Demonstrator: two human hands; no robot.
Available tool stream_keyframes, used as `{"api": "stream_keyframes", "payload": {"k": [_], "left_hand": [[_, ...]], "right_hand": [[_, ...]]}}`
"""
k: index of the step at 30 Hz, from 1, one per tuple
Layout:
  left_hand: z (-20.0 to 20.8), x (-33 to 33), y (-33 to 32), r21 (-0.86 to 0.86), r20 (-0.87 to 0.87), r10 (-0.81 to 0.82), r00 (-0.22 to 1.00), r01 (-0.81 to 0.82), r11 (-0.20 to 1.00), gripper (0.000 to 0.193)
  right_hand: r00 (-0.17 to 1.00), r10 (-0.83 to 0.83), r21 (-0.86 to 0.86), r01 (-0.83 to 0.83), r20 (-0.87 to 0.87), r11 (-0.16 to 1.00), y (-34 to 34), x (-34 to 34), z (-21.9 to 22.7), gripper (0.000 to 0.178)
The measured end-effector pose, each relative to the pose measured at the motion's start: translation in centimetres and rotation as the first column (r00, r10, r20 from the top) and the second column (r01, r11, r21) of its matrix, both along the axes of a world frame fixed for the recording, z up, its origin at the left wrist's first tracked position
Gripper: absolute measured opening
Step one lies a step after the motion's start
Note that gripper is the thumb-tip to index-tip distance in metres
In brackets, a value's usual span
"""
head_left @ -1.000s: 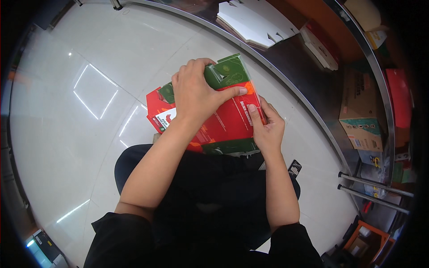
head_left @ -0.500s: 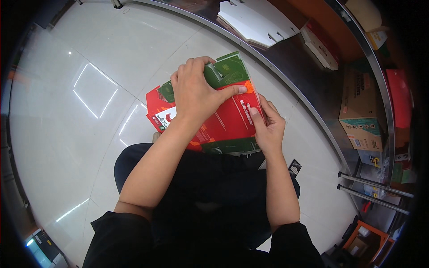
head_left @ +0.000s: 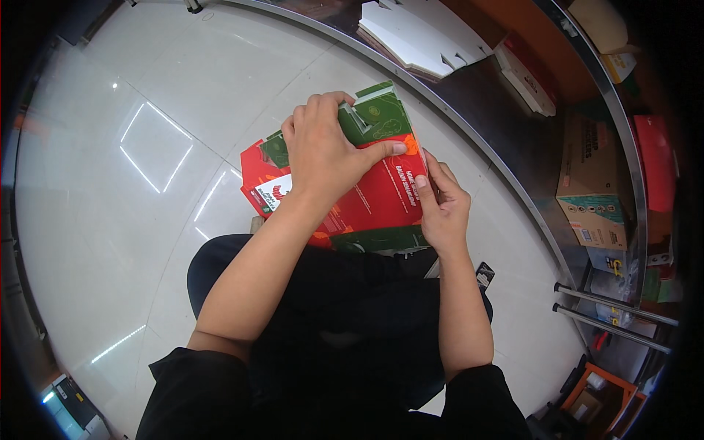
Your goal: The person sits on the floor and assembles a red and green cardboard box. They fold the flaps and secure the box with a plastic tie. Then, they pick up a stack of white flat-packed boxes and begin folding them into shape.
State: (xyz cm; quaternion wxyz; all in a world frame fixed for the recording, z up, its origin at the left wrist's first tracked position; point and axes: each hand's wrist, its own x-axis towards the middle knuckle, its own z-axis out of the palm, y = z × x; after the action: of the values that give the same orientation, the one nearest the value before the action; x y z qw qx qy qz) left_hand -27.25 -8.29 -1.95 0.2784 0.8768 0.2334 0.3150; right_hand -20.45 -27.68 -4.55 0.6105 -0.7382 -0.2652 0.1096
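Observation:
Above my lap is a red and green printed cardboard box [head_left: 370,194], partly folded, with slotted flaps along its far green edge. My left hand [head_left: 323,150] reaches over it from the left, its thumb pressed on the orange patch near the right edge and its fingers curled over the far green side. On the right edge, my right hand [head_left: 445,209] pinches the cardboard, thumb on top and fingers behind. A white printed panel shows beside my left wrist. The underside of the box is hidden.
A metal-edged counter curves along the right, carrying flat white die-cut cardboard sheets [head_left: 422,37]. Below it stand a brown carton [head_left: 594,176] and metal tube legs [head_left: 616,312]. A dark phone-like object [head_left: 485,275] lies by my right knee on the glossy tiled floor [head_left: 110,242].
Hardly anything differs. The box and my right hand have shifted very slightly to the right, with both hands keeping their grip.

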Motion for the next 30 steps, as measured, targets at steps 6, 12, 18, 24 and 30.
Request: {"api": "stream_keyframes", "payload": {"k": [6, 12, 18, 24, 30], "left_hand": [[-0.3, 0.0, 0.2, 0.021, 0.018, -0.016, 1.000, 0.015, 1.000, 0.092], [0.4, -0.1, 0.8, -0.083, 0.038, -0.036, 0.999, 0.039, 0.996, 0.085], [0.1, 0.3, 0.9, -0.110, 0.035, -0.086, 0.996, 0.090, 0.990, 0.083], [-0.2, 0.5, 1.2, -0.110, 0.033, -0.108, 0.994, 0.111, 0.988, 0.082], [-2.1, 1.5, 1.9, -0.172, -0.090, -0.164, 0.982, 0.147, 0.974, 0.086]], "right_hand": [[0.999, 0.004, -0.038, -0.002, 0.048, 0.999, -0.1, 0.0, 0.3, 0.038], [0.959, 0.009, -0.075, 0.013, 0.284, 0.997, -1.4, 0.7, 1.2, 0.023], [0.956, 0.078, -0.103, -0.051, 0.281, 0.993, -2.8, 1.7, 1.1, 0.013], [0.973, 0.065, -0.073, -0.050, 0.221, 0.996, -2.4, 1.0, 1.8, 0.012], [0.854, 0.193, -0.295, -0.049, 0.484, 0.954, -1.9, 2.2, 1.4, 0.012]]}}
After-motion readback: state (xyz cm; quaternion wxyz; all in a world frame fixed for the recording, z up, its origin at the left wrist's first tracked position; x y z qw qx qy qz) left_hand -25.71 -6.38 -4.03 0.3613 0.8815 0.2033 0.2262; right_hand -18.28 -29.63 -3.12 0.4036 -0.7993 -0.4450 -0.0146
